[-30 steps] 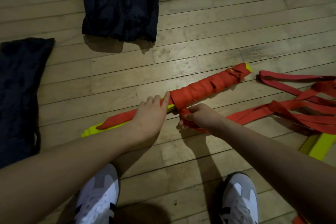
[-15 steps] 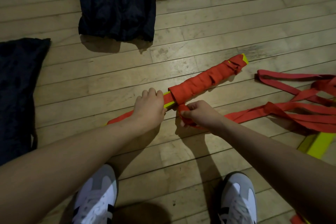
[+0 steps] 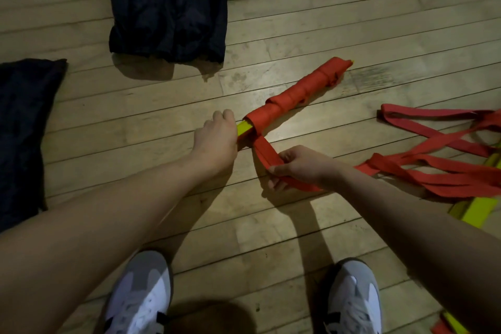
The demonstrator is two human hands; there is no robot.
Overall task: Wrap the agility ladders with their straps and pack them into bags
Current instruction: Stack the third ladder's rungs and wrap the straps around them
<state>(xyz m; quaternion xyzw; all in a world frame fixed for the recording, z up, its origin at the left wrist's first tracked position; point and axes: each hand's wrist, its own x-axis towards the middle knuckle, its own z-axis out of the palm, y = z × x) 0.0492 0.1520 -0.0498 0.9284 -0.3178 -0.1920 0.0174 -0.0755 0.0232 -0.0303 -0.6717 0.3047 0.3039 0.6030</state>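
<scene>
**Ladder bundle slanting away to my right, strap held taut below it**

The ladder bundle (image 3: 295,97) lies on the wooden floor (image 3: 298,22) in front of me, its long axis running on a diagonal: the near end is at my left hand, and the far end points up and away to the right. Most of its length is wound in red strap, coil beside coil. A short stretch of bare yellow rungs (image 3: 245,127) shows at the near end, just beside my fingers.

My left hand (image 3: 217,141) reaches forward with the arm nearly straight, knuckles up, fingers curled down over the near end of the bundle and gripping it. My right hand (image 3: 301,165) sits lower and nearer to me, wrist turned in, thumb and fingers pinching the red strap (image 3: 264,152). From the last coil the strap runs down to that hand, then trails off past my wrist to the right, where the loose strap (image 3: 447,171) lies in loops and folds on the boards. A yellow rung (image 3: 479,211) lies flat near those loops, by the right edge.

Two dark bags rest on the floor: one bag (image 3: 168,5) straight ahead beyond the bundle, a second bag (image 3: 21,130) well off to my left. My white and grey shoes (image 3: 141,298) stand at the bottom of the view.
</scene>
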